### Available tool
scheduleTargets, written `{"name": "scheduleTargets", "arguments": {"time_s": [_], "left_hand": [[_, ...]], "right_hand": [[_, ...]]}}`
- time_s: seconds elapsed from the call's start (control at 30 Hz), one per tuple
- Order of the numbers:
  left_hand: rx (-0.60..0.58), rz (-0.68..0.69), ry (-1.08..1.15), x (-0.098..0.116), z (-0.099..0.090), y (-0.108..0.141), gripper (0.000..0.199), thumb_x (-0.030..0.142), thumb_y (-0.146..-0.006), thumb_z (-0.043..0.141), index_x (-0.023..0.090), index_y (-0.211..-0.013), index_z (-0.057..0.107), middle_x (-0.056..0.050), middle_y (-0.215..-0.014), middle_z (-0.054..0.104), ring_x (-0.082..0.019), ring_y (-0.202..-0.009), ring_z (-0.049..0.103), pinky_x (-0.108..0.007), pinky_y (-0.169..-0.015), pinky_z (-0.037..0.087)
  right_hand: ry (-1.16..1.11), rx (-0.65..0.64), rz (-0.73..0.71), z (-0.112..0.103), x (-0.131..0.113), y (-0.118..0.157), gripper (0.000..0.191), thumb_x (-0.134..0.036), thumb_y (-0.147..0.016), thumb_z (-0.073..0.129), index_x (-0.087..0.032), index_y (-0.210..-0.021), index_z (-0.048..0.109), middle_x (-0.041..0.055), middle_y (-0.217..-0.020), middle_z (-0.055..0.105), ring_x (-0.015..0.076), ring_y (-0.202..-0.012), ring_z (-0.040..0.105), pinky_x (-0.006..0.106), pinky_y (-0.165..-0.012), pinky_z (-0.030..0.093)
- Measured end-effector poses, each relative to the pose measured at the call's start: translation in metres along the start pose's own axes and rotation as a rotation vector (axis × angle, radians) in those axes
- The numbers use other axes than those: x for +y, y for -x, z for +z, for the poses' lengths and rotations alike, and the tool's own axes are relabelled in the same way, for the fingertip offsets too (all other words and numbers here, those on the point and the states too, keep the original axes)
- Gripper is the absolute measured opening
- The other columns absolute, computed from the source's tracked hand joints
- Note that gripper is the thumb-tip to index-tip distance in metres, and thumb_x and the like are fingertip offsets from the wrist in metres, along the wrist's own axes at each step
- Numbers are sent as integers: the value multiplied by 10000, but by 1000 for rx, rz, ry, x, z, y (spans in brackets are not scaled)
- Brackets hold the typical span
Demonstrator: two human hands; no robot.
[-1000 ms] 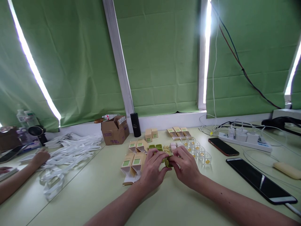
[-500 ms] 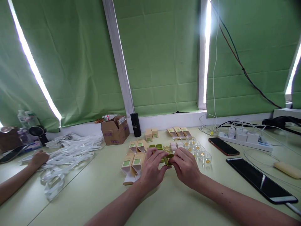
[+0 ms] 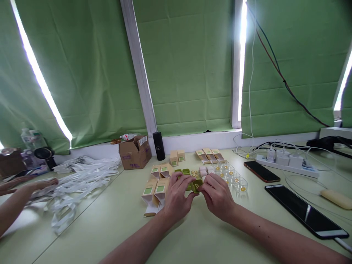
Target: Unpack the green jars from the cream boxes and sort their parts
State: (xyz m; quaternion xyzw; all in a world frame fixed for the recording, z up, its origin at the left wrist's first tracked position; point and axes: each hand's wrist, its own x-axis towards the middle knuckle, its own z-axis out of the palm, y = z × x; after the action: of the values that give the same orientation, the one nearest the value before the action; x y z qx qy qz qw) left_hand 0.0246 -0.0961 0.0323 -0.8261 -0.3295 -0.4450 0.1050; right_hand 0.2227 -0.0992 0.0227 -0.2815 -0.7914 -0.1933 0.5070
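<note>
Between my two hands is a small olive-green cup-like plastic piece [image 3: 195,186], its hollow side turned partly toward me. My left hand [image 3: 178,198] is closed with thumb and fingers on its left side. The fingers of my right hand [image 3: 220,197] pinch its right edge. Just behind the hands lie more green pieces [image 3: 186,171], small yellowish parts [image 3: 194,173] and pale pink round parts [image 3: 203,171], partly hidden. To the right are several clear cups with yellow centres [image 3: 242,187]. Left of my hands stand small open cartons with green labels [image 3: 148,190].
More small cartons [image 3: 210,155] stand at the back beside a black cylinder [image 3: 158,146] and a brown cardboard box [image 3: 134,153]. Two phones [image 3: 305,211] and a power strip [image 3: 287,165] with cables lie right. White straps [image 3: 85,176] and another person's hands [image 3: 44,184] are left.
The green piece has turned in my fingers and shows more of its hollow. My hands barely shift. The other person's arm has moved, and a second hand of theirs shows at the left.
</note>
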Motion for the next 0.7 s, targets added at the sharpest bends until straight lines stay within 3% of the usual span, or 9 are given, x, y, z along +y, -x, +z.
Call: {"name": "scheduleTargets", "arguments": {"time_s": [0.27, 0.5, 0.7], "left_hand": [[11, -33, 9, -1, 0, -1, 444, 132, -817, 744, 243, -1239, 661, -93, -1172, 731, -325, -1172, 559, -531, -1007, 498], [83, -178, 24, -20, -2, -2, 383, 132, -810, 733, 230, -1175, 674, -71, -1137, 732, -310, -1140, 547, -528, -1017, 481], [156, -251, 34, -23, -4, -4, 423, 141, -838, 711, 235, -1246, 651, -73, -1179, 714, -306, -1160, 538, -504, -1013, 483]], "right_hand": [[4, -7, 2, 2, 1, 2, 279, -111, -995, 467, -208, -779, 615, 51, -746, 533, 208, -736, 458, 354, -650, 343], [-38, 36, -11, -3, -2, 0, 239, -122, -987, 512, -223, -815, 645, 50, -752, 566, 209, -736, 493, 352, -654, 371], [-44, -107, 147, 0, 22, 0, 185, -100, -946, 555, -215, -837, 649, 65, -855, 673, 232, -850, 567, 360, -724, 413]]}}
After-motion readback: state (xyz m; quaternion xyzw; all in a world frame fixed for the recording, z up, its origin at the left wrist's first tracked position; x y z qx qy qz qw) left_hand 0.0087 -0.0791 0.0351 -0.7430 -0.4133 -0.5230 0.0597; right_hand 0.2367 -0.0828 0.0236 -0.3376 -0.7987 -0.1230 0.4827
